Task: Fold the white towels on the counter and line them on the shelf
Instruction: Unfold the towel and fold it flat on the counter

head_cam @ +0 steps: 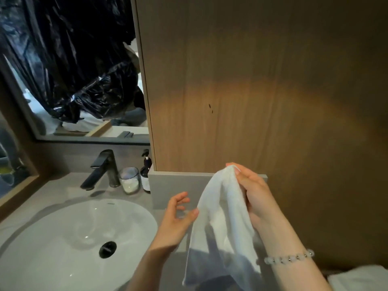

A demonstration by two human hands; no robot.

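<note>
The right hand point(252, 192) pinches the top corner of a white towel point(222, 223) between thumb and fingertips, raised just in front of the low grey ledge point(178, 183). The cloth hangs in loose folds below it, and its bottom hem trails over the counter point(147, 208) near the lower edge of the view. The towel's left edge falls just beside the left hand point(178, 219), which holds nothing: its fingers are spread and slightly bent, palm turned toward the cloth, thumb tip at or nearly at that edge. A beaded bracelet point(289, 258) circles the right wrist, with that forearm slanting up from the lower right. Close behind the hands stands a wooden panel point(252, 80). Open space lies to the left over the white sink basin point(63, 238). At its back rim stand a dark faucet point(102, 169), a glass jar point(130, 180) and a pump bottle point(146, 173). More white cloth point(361, 278) shows in the bottom right corner.
</note>
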